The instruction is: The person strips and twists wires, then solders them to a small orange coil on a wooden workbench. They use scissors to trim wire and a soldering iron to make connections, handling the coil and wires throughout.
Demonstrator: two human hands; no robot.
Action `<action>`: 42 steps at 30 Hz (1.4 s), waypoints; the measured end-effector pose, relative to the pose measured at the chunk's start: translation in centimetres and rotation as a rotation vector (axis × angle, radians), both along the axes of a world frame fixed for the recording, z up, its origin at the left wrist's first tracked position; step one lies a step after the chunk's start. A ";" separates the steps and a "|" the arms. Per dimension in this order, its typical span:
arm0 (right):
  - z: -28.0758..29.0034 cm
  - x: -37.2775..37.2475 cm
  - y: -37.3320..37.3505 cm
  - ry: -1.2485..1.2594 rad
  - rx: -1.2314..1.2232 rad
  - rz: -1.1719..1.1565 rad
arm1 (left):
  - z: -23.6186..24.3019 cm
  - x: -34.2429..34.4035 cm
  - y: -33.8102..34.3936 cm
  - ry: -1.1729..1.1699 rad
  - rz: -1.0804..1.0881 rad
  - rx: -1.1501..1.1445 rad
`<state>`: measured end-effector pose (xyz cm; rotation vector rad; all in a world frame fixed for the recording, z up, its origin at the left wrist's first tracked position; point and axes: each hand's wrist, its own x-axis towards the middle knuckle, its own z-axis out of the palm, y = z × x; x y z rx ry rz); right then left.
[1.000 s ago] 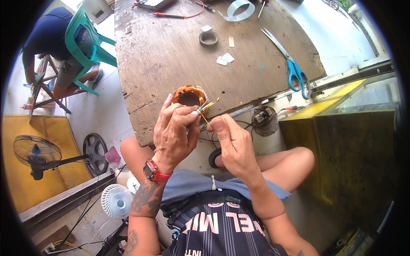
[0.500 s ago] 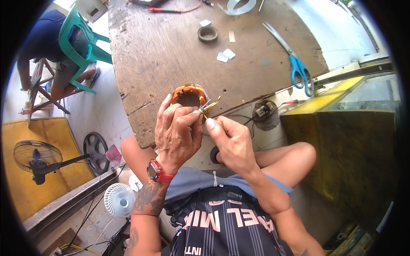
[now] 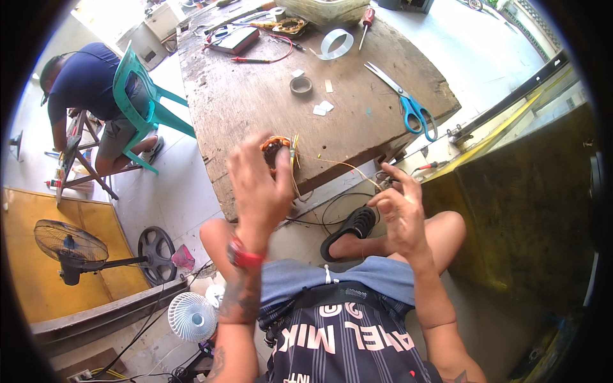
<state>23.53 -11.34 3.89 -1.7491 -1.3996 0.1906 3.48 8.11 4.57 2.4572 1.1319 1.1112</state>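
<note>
My left hand (image 3: 258,188), blurred by motion, covers the left side of a copper-wound ring core (image 3: 276,153) at the wooden table's near edge; its grip is unclear. Thin yellow and pale sleeved leads (image 3: 294,152) stand at the core's right side. A long thin copper-coloured wire (image 3: 345,163) runs from there to my right hand (image 3: 399,214), whose thumb and forefinger are pinched on it, the other fingers curled loosely above.
On the table (image 3: 236,102) are blue scissors (image 3: 414,112), tape (image 3: 301,85), white pieces (image 3: 322,107), a clear strip (image 3: 333,43), screwdriver (image 3: 365,29) and meter (image 3: 233,39). A co-worker (image 3: 89,83) bends beside a green chair (image 3: 137,108). Fans (image 3: 70,246) stand lower left.
My right hand has moved right, drawing the wire out long from the core. My left hand has shifted and blurred. The view now takes in more of the table's far end.
</note>
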 end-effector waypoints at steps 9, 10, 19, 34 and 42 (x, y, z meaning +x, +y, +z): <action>-0.5 0.9 -1.2 0.193 -0.149 -0.022 | 2.0 1.2 9.6 0.225 -0.524 -0.962; -0.3 0.7 -0.9 0.179 -0.156 -0.013 | 1.9 1.2 9.7 0.191 -0.502 -1.083; 0.8 -1.2 8.8 0.601 -0.013 0.021 | 1.6 0.4 10.2 0.023 -0.581 -0.963; 0.7 -2.1 14.8 0.786 -0.353 0.214 | 1.6 0.5 10.0 0.030 -0.499 -0.947; 0.5 -2.2 15.3 0.875 -0.367 0.175 | 0.7 0.6 9.6 0.009 -0.428 -0.949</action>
